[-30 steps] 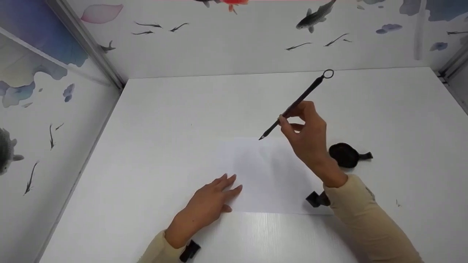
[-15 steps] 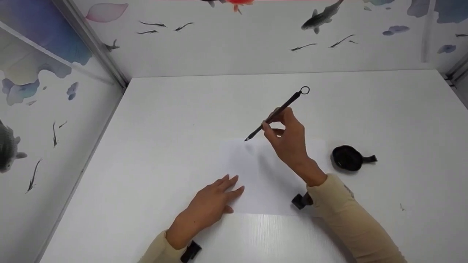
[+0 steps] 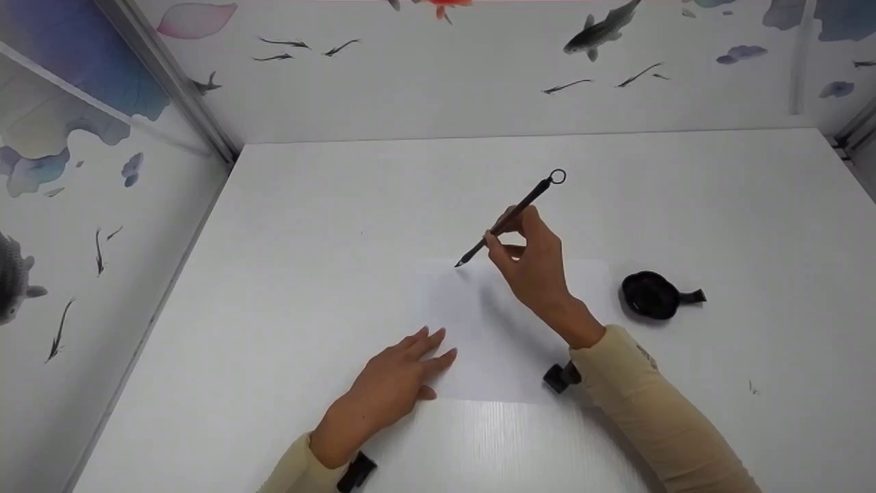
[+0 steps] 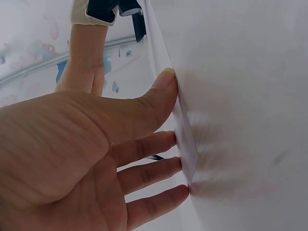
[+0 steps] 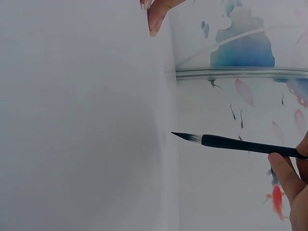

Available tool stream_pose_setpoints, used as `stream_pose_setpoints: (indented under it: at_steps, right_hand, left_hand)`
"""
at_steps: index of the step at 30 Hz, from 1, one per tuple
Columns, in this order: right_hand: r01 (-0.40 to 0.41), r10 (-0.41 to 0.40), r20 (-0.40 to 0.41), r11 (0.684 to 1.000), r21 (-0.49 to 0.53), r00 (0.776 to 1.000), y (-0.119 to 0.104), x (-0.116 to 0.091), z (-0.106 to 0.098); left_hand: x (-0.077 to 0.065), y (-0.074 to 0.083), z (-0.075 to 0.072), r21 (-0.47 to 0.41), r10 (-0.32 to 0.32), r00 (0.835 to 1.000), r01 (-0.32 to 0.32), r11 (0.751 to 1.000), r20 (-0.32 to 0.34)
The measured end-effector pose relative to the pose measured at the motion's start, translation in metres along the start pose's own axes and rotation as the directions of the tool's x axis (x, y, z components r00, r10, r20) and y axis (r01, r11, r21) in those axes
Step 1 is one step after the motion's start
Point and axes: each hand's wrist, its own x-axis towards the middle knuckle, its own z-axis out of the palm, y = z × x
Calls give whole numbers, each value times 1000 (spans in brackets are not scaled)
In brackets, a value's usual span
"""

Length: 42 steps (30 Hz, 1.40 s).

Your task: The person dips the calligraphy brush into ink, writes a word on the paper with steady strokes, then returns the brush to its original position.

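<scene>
My right hand [image 3: 537, 263] pinches the dark handle of a writing brush [image 3: 520, 209], which slants with its ring-topped end up and to the right. In the right wrist view the brush [image 5: 236, 143] shows a pale tuft with a dark pointed tip. That tip is close over the upper left part of a white sheet of paper [image 3: 479, 363]. My left hand [image 3: 390, 380] rests on the sheet's lower left edge, fingers spread. From the left wrist view, the thumb and fingertips of the left hand [image 4: 115, 144] touch along the paper's edge [image 4: 185, 139].
A small black dish [image 3: 650, 296] with a short handle lies right of the paper on the white table [image 3: 308, 274]. White panels [image 3: 438, 89] printed with fish and leaves stand at the back and left. Black wrist cameras [image 3: 562, 376] sit under the sleeves.
My right hand has carried the brush left and a little down, from over the top middle of the sheet to its upper left. The left hand has stayed in place.
</scene>
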Motion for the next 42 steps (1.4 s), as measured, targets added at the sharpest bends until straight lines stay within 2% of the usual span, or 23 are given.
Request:
stream_pose_setpoints:
  at_steps: [9, 23, 30, 42]
  right_hand:
    - [-26, 27, 13, 1000, -9, 1000, 0, 2, 3]
    - [-1, 2, 46, 1000, -20, 999, -1, 0, 4]
    - [4, -1, 62, 999, -49, 998, -4, -1, 5]
    - [29, -25, 95, 999, -39, 995, -7, -5, 6]
  left_hand:
    - [1, 1, -5, 1, -12, 1000, 12, 1000, 24]
    - [0, 1, -3, 14, -11, 1000, 11, 1000, -2]
    - [1, 0, -2, 3, -27, 999, 27, 1000, 17]
    - [2, 2, -2, 10, -43, 998, 42, 999, 39]
